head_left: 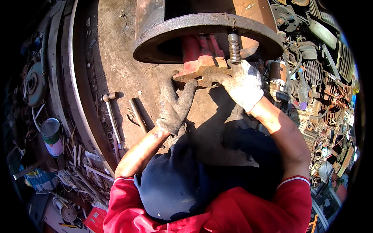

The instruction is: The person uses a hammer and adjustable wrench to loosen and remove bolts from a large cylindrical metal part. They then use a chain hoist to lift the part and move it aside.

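Note:
Both my hands wear dirty knit work gloves and grip a red-painted cast metal part [202,64] with a rusty flat face turned toward me. My left hand [175,103] holds its left edge, thumb on the near face. Around its right side my right hand [243,83] is closed, thumb against the face. The part's far end lies under the rim of a large metal flanged cylinder [208,21], which hides some of it. From that rim a thick threaded bolt [234,48] sticks out just above my right hand. My fingers behind the part are hidden.
A hammer [110,112] and a metal rod [138,114] lie on the concrete floor at left, beside a long curved-looking steel beam [75,73]. A paint can [51,138] stands beyond it. Piled scrap engine parts [311,77] line the right side.

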`<state>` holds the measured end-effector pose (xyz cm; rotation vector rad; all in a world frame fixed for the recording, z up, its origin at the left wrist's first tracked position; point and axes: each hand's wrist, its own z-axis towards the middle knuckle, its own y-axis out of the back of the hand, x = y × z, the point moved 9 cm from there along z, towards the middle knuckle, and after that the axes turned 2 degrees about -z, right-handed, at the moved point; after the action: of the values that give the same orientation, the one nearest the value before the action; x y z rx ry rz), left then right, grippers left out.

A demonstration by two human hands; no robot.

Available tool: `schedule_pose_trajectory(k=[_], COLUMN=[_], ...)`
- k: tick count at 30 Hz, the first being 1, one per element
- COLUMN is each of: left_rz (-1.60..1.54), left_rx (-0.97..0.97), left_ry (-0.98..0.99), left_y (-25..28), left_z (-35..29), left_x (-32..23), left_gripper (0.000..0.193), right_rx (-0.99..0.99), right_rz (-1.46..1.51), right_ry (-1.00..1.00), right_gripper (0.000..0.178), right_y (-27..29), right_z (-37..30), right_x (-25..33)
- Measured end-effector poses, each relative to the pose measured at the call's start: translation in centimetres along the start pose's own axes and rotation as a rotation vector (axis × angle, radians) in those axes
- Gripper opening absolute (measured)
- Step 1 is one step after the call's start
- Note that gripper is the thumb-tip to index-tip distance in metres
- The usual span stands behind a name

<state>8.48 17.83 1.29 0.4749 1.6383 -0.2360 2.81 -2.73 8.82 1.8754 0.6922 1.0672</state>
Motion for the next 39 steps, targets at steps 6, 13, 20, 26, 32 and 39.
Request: schedule_pose_trajectory(k=[6,13,20,26,32,39], left_rz=[0.190,0.186,0.315,-0.104,-0.623,-0.435], left_rx=[0.221,0.334,0.502,0.343,0.355,0.481], left_ry=[-0.052,-0.034,0.125,0.340,0.526,0.612], left_y=[0.8,0.7,4.9,4.3,-1.8,-4.1], left_z=[-3.2,-5.5,-4.1,-0.8,1.5,1.6], left_x=[2.9,8.5,9.8,10.8,12.7,12.6], left_gripper=[0.060,0.073,0.083,0.069,0.054,0.051], right_rx=[0.210,0.307,0.500,-0.319,-0.274,-0.301], right_rz=[-0.166,-0.192,0.079,-0.020,-0.076,0.131], right_ry=[0.171,0.358,0.146,0.148,-0.122,-0.139], right_gripper=[0.037,0.021,0.044,0.051,0.052,0.054], right_y=[-3.4,-10.4,-7.8,-1.3,-2.1,-1.3], right_z=[-3.7,-7.0,-3.7,6.8,11.2,9.0], right_x=[0.3,-2.1,-2.6,0.5,-3.1,-3.0])
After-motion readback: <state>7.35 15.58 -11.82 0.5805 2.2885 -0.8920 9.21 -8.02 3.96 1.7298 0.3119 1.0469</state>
